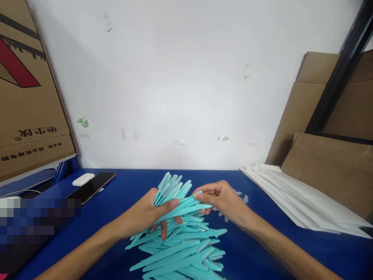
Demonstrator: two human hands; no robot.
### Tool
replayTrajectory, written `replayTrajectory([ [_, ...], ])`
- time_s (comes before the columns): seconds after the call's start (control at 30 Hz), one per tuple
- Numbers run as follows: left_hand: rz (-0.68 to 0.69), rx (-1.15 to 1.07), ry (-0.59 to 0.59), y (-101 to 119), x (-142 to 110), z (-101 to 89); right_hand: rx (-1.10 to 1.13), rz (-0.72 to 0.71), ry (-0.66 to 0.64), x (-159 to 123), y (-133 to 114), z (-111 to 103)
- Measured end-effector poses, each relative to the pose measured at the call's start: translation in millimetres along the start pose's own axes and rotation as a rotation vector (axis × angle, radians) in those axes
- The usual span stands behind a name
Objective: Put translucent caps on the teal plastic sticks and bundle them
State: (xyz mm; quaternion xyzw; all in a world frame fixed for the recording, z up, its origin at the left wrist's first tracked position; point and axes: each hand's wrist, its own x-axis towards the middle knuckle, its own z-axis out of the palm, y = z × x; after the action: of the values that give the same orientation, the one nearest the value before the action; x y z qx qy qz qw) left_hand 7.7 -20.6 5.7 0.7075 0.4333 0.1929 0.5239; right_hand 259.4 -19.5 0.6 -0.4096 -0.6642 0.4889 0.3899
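My left hand (151, 216) is closed round a fanned bundle of several thin teal plastic sticks (171, 188), whose ends point up and away from me. My right hand (223, 200) pinches the end of one teal stick (189, 208) that lies across the bundle, its fingers curled. Below both hands a loose pile of the same teal sticks (186, 252) is spread on the blue table (262, 249).
A black phone (91, 186) and a small white case (83, 179) lie at the back left. A stack of white sheets (294, 198) lies at the right, with cardboard (329, 167) behind it. A cardboard box (26, 97) leans at the left by the white wall.
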Motion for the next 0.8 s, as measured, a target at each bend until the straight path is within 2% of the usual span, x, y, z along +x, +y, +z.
replayTrajectory([
  [0.1, -0.005, 0.015, 0.167, 1, 5, -4.7, 0.007, 0.015, 0.045, 2, 2, -6],
  [0.27, 0.106, 0.123, 0.475, -6, 17, -22.2, -0.031, 0.001, 0.053, 4, 9, -5],
  [0.37, 0.104, 0.148, 0.57, -13, 20, -28.5, -0.093, -0.026, 0.034, 2, 18, 5],
  [0.53, 0.196, 0.391, 0.715, -14, 17, -27.9, -0.381, -0.125, 0.044, -3, 22, 11],
  [0.63, 0.176, 0.243, 0.663, -8, 13, -25.2, -0.583, -0.257, 0.012, -8, 16, 10],
  [0.7, 0.124, 0.029, 0.519, -2, 9, -23.8, -0.711, -0.338, -0.004, -11, 13, 10],
  [0.8, 0.023, -0.235, 0.23, 7, 1, -22.7, -0.787, -0.421, 0.005, -13, 11, 11],
])
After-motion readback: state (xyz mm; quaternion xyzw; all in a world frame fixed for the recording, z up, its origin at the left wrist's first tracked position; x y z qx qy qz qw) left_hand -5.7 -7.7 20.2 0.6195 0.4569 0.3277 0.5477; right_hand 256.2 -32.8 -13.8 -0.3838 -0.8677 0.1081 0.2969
